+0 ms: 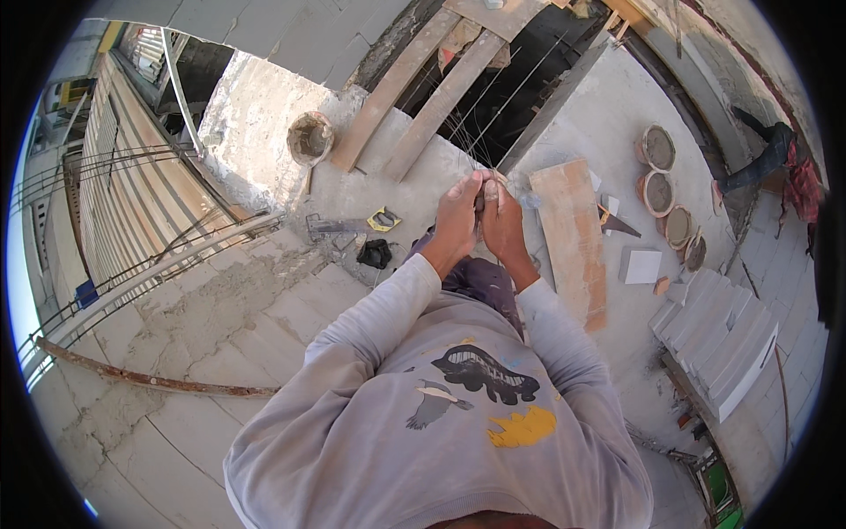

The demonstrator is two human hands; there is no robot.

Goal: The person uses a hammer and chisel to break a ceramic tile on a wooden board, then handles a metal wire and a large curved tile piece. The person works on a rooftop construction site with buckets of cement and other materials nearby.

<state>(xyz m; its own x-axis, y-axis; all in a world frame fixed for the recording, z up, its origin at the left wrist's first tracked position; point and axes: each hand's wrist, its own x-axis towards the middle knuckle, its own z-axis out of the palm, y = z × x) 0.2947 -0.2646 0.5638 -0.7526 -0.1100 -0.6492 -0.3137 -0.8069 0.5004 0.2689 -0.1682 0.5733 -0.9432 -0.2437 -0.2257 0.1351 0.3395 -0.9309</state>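
Left hand [456, 220] and right hand [504, 225] met at the fingertips, near the edge of a dark opening [533, 75]. Each grip closed, apparently pinching thin wires [473, 153]; exact contact hidden by fingers. Wires fanned from the fingertips toward the opening, just beside a plank [447, 104]. Step in hand, by my reading: working the wire ends together. Next move called for steady, close finger control.

Pale wires [475, 155], grey black-and-yellow-printed sweatshirt [467, 463]

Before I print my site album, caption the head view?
Left hand and right hand together at thin wires, planks and buckets nearby.
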